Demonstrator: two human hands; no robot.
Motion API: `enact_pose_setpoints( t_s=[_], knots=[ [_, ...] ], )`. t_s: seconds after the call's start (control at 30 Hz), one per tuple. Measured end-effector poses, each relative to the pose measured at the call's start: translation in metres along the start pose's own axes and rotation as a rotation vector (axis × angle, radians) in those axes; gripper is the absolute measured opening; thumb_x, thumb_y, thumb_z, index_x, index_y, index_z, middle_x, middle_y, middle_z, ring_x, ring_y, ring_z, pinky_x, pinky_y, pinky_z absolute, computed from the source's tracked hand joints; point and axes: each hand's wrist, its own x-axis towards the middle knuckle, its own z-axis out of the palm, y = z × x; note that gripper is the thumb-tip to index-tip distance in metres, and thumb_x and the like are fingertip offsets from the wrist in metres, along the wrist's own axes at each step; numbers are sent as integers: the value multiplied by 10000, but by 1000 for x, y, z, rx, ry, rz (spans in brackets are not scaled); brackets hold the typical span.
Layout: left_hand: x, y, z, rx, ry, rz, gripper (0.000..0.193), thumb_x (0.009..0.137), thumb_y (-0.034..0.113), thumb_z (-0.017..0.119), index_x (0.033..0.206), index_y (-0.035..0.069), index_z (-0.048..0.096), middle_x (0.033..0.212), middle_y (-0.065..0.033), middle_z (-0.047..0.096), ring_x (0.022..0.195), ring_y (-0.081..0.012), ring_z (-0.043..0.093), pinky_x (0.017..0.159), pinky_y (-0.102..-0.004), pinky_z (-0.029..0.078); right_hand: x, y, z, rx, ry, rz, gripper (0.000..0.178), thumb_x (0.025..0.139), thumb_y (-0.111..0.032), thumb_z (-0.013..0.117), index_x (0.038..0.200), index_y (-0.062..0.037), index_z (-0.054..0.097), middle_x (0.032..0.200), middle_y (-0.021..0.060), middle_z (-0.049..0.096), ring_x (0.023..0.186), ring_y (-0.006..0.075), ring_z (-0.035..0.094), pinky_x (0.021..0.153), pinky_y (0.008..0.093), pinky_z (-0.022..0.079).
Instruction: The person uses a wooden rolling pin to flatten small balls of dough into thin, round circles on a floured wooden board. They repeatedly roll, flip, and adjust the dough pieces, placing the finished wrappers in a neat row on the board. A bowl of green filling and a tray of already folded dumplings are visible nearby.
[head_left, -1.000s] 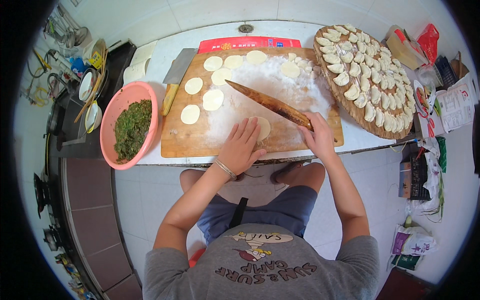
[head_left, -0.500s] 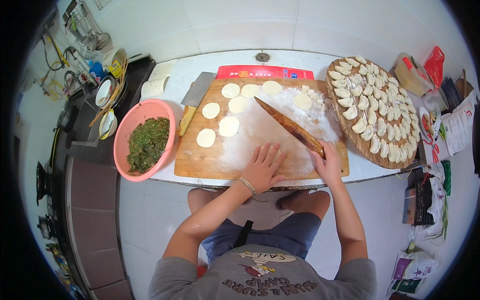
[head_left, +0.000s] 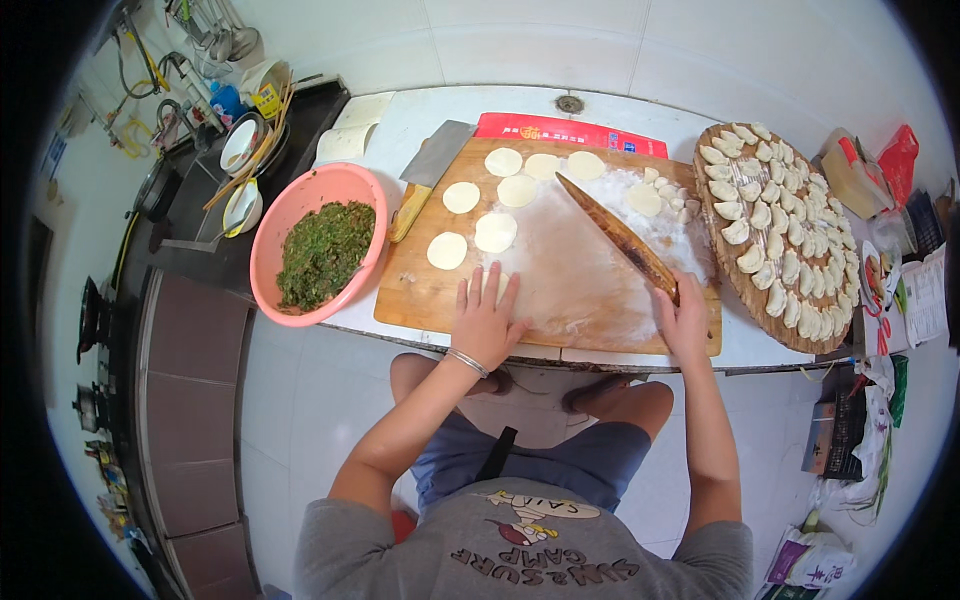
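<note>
On the floured wooden board (head_left: 590, 300), my left hand (head_left: 484, 325) lies with its fingers spread, just below a round dough wrapper (head_left: 495, 232). My right hand (head_left: 686, 320) grips the near end of a dark tapered rolling pin (head_left: 615, 232), which slants away to the upper left over the flour. Several thin round wrappers are spread over the board's left and far parts. A flattened dough round (head_left: 645, 199) and small dough pieces (head_left: 683, 207) sit at the far right, beyond the pin.
A pink basin (head_left: 262, 262) of chopped green filling stands left of the board. A cleaver (head_left: 432, 170) lies across the board's left edge. At right, a round wooden board (head_left: 838, 338) carries many folded dumplings. A red packet (head_left: 575, 135) lies behind the board.
My left hand has slid leftward across the board, toward the wrappers. The rolling pin stays in my right hand at nearly the same slant. The whole view has shifted a little.
</note>
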Motion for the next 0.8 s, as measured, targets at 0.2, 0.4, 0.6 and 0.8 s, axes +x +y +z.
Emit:
enact_pose_setpoints(
  t_s=[0.2,0.4,0.6,0.8],
  knots=[
    [4,-26,-1,-41,150,-234,724,952,502,519,1442,-22,426,1514,-354,277,1392,-542,259,1137,-614,206,4,3,16,-111,101,-5,299,884,-172,674,1123,-8,602,923,168,597,849,366,603,722,426,485],
    [17,-54,15,60,40,-229,746,970,538,464,1493,17,356,1543,-337,238,1405,-551,218,1139,-625,184,4,5,21,-150,118,-18,305,873,-177,690,1116,-12,605,922,170,601,836,375,603,702,440,484],
    [68,-64,0,-32,-26,-294,789,980,592,387,1517,19,313,1559,-332,202,1435,-523,180,1170,-584,144,2,10,23,-173,103,-12,311,862,-171,698,1112,-14,598,922,171,602,833,374,603,702,447,482],
    [117,-79,7,-82,-144,-343,814,989,611,326,1529,4,270,1573,-320,181,1475,-466,135,1199,-525,107,3,10,24,-147,89,-1,314,859,-165,699,1115,-17,595,930,171,601,853,371,598,717,444,479]
  ],
)
